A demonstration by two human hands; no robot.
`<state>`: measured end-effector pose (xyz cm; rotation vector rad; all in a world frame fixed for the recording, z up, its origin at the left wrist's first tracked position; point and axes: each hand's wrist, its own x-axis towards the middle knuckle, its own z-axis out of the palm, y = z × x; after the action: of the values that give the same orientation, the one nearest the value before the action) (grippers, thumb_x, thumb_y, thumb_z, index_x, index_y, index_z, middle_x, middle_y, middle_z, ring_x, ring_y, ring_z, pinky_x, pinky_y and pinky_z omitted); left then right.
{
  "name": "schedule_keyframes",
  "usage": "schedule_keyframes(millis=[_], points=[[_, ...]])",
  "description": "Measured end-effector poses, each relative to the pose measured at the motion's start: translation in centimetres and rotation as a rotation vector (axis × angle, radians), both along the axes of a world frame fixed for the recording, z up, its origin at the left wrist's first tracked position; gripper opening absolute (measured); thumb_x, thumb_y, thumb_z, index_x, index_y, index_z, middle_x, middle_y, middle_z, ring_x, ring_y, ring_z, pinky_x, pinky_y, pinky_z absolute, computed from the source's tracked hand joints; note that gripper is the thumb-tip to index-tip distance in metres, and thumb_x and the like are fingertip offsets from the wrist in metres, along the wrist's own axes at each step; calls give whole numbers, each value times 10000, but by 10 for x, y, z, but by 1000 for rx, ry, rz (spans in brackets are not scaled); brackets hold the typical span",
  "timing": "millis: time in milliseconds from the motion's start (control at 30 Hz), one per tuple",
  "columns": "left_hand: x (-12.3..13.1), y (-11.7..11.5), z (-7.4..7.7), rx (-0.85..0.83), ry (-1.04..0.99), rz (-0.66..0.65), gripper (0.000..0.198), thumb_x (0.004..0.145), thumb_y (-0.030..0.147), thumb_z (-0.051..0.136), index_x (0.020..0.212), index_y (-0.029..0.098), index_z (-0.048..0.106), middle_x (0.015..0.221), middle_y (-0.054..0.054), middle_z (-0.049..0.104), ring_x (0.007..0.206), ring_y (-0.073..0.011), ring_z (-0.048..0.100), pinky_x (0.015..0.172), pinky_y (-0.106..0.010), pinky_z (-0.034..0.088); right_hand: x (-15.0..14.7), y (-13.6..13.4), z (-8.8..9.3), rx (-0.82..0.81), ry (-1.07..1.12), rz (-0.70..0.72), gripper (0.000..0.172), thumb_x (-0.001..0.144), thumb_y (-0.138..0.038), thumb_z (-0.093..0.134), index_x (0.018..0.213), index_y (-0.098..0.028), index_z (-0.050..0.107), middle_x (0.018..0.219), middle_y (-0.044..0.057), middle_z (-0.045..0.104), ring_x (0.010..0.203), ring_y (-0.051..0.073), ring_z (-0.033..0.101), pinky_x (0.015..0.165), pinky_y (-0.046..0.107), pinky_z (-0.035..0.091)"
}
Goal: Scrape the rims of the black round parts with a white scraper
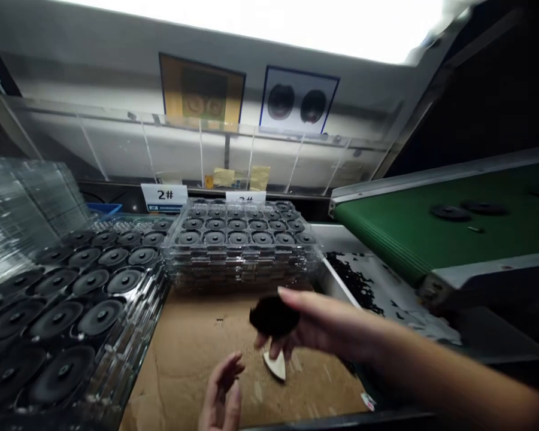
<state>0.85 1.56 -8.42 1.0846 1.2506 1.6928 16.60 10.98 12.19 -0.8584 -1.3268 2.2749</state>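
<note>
My right hand (317,326) reaches in from the right over the brown cardboard mat (193,359) and pinches a round black disc part (273,315) between thumb and fingers. A small pale wedge-shaped piece (275,365) shows just under those fingers; whether they hold it I cannot tell. My left hand (222,395) is low at the bottom edge, fingers loosely curled and apart, holding nothing. It sits just below and left of the disc.
Clear plastic trays filled with black discs lie at the left (72,311) and stacked in the middle back (238,239). Empty clear trays (22,203) are piled at far left. A green conveyor belt (453,221) carrying a few discs runs at the right. Labels reading "2#" (164,196) stand behind.
</note>
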Motion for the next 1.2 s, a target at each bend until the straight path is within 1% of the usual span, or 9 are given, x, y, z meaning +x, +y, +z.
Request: schedule_keyframes(millis=[133, 300, 467, 600, 667, 800, 967, 1100, 1200], points=[[6, -20, 27, 89, 129, -200, 641, 732, 475, 617, 1302, 236, 448, 1377, -150, 478, 1245, -303, 460, 1001, -423, 410, 0, -57, -101, -412, 127, -198, 511, 762, -572, 602, 1012, -134, 683, 944, 116, 703, 822, 138, 656, 726, 210, 439], [7, -33, 24, -91, 265, -478, 391, 842, 373, 500, 1227, 315, 537, 1328, -112, 538, 1225, -253, 492, 1017, -388, 390, -2, -101, -166, -737, 307, -301, 658, 651, -726, 580, 894, -134, 733, 894, 100, 710, 780, 144, 651, 684, 191, 444], [10, -36, 9, -216, 172, -398, 483, 735, 357, 651, 1204, 305, 552, 1283, -110, 571, 1175, -272, 534, 997, -408, 420, -20, -114, -185, -748, 364, -375, 572, 635, -710, 611, 874, -206, 737, 857, 56, 714, 872, 219, 638, 730, 270, 459], [6, -29, 12, -402, -1, -365, 627, 560, 412, 776, 1146, 281, 594, 1293, -112, 564, 1174, -303, 528, 985, -427, 433, -30, -104, -175, -720, 363, -462, 567, 707, -678, 576, 923, -176, 728, 867, 83, 708, 830, 204, 647, 681, 259, 458], [3, -23, 17, -480, -162, -370, 694, 484, 433, 802, 1131, 290, 597, 1290, -106, 573, 1174, -311, 527, 959, -412, 456, -33, -97, -168, -689, 335, -537, 551, 715, -661, 586, 964, -188, 717, 899, 79, 705, 868, 201, 639, 763, 281, 461], [0, -13, 27, -608, -466, -342, 696, 475, 453, 802, 1126, 329, 589, 1219, -65, 631, 1105, -268, 583, 863, -313, 505, -33, -92, -165, -557, 99, -587, 534, 739, -655, 565, 1061, -242, 675, 1065, 58, 662, 1045, 219, 564, 969, 362, 367], [-5, -2, 34, -669, -708, -330, 711, 557, 423, 785, 1214, 304, 541, 1210, -77, 627, 1151, -287, 548, 987, -395, 418, -10, -83, -176, -48, -364, -441, 626, 838, -690, 306, 939, -231, 720, 721, 81, 651, 752, 265, 603, 760, 429, 456], [-12, 3, 29, -642, -775, -387, 641, 659, 443, 714, 1251, 386, 477, 1227, -33, 608, 1161, -297, 541, 1043, -509, 325, 21, -62, -191, 501, -858, -482, 375, 874, -501, 392, 1128, -342, 617, 1057, 102, 575, 985, 326, 526, 864, 492, 415], [-15, 2, 28, -617, -797, -370, 656, 698, 479, 662, 1297, 407, 406, 1251, -36, 591, 1164, -290, 541, 1012, -481, 377, 31, -47, -209, 683, -983, -423, 430, 812, -422, 481, 1208, -281, 570, 1197, 161, 483, 1073, 400, 443, 905, 582, 363]])
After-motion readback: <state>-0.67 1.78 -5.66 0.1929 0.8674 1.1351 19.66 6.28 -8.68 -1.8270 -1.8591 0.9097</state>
